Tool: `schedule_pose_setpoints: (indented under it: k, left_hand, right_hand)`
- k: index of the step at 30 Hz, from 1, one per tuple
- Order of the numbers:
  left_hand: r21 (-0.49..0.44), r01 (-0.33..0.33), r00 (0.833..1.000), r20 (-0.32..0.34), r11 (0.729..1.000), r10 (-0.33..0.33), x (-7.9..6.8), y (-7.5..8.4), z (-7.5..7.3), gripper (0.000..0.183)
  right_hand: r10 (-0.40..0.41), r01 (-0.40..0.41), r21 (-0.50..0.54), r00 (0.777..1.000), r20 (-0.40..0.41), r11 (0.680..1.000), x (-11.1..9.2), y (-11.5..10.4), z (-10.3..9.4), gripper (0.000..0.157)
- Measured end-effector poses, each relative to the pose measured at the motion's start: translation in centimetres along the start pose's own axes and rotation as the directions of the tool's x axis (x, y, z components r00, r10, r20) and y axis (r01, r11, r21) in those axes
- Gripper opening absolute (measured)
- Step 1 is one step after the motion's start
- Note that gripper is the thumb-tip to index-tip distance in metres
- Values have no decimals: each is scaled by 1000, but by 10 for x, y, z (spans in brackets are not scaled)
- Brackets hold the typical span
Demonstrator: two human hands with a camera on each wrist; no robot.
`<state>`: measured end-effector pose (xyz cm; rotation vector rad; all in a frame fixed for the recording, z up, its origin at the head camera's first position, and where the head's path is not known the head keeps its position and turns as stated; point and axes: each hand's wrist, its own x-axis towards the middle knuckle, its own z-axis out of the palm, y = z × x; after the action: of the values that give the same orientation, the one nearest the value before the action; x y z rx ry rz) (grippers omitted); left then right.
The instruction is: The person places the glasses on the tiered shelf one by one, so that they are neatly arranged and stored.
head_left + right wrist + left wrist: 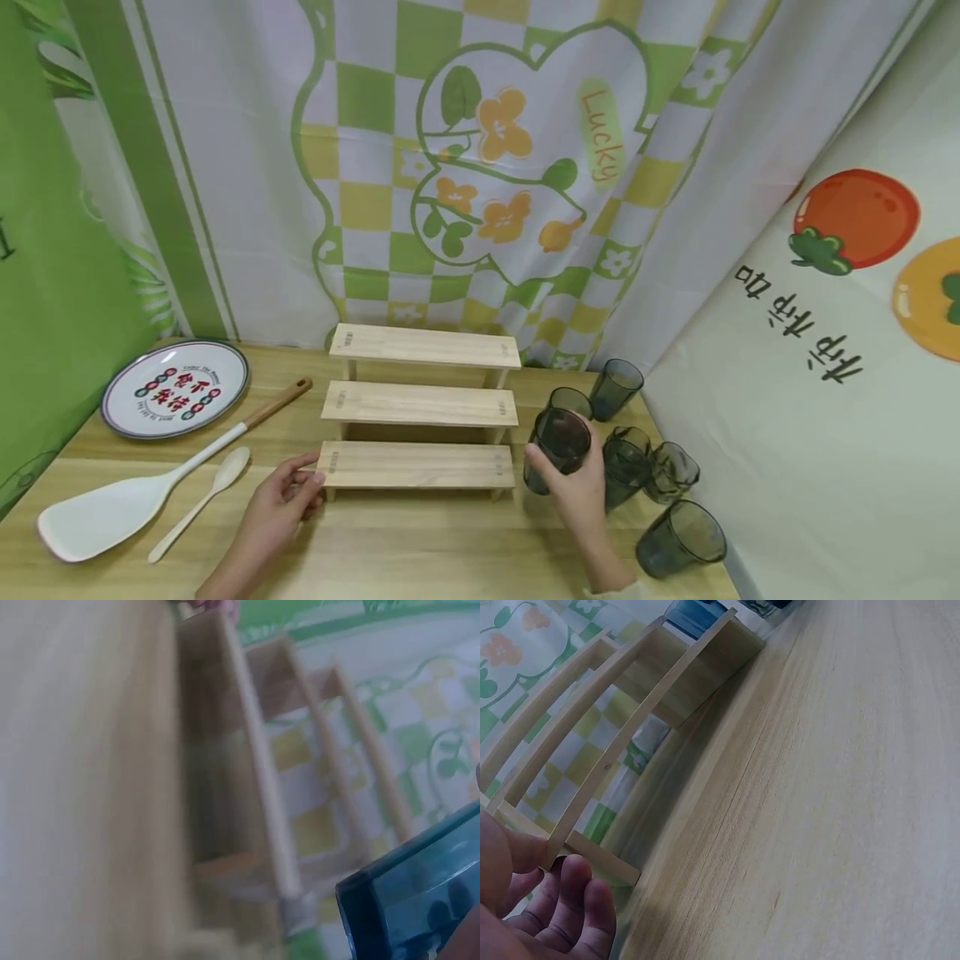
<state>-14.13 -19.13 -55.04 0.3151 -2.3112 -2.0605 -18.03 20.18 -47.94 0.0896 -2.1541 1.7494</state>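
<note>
A three-tier wooden display stand [420, 465] rises in steps on the table. My left hand [279, 504] pinches the left end of its lowest board, thumb above and fingers curled beneath, as the left wrist view [551, 900] shows. To the right of the stand, my right hand [583, 492] grips a smoky dark glass tumbler [557, 450], fingers round its far side and thumb on the near side. In the right wrist view the tumbler [409, 900] appears at the lower right, beside the stand [262, 765]. Another tumbler [572, 399] stands partly hidden behind the held one.
Several more dark tumblers [681, 540] stand along the table's right edge near the wall. On the left lie a printed plate [176, 390], a white spatula [112, 510] with a wooden handle, and a wooden spoon [201, 504]. A patterned curtain [367, 200] hangs behind the stand.
</note>
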Motion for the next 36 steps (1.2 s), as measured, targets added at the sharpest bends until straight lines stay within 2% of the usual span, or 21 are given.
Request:
schedule_pose_setpoints:
  k: [3,6,10,13,15,19,24,29,33,36]
  left_hand:
    - [3,-14,1000,3,1000,14,3,1,-3,43]
    - [35,-21,1000,-6,999,21,5,2,-8,43]
    - [57,-24,1000,-8,998,25,6,2,-14,43]
    - [54,-32,999,-9,998,32,7,2,-15,42]
    - [49,-30,999,-14,998,31,8,2,-14,40]
    - [34,-22,1000,-6,999,23,10,2,-9,39]
    - [2,-10,1000,4,1000,10,12,-1,-4,39]
    - [-12,-6,1000,-5,1000,5,11,-3,-2,40]
    - [-20,-6,1000,-8,1000,6,7,-3,-2,41]
    - [-20,-8,1000,-14,1000,8,4,-3,-3,41]
  right_hand:
    - [-46,42,60,997,66,997,16,-20,11,74]
    - [-63,35,159,983,172,987,35,-45,32,70]
    - [-100,3,279,937,333,960,63,-78,71,68]
    - [-125,3,291,907,402,957,86,-97,105,72]
    - [-130,4,287,897,423,958,100,-106,130,75]
    - [-95,-14,239,894,438,971,120,-116,173,80]
    - [-52,-44,195,887,459,980,131,-116,212,83]
    - [-26,-57,162,881,472,985,134,-112,233,87]
    - [-16,-64,152,879,477,986,134,-113,240,87]
    - [-3,-50,94,870,493,994,133,-116,244,93]
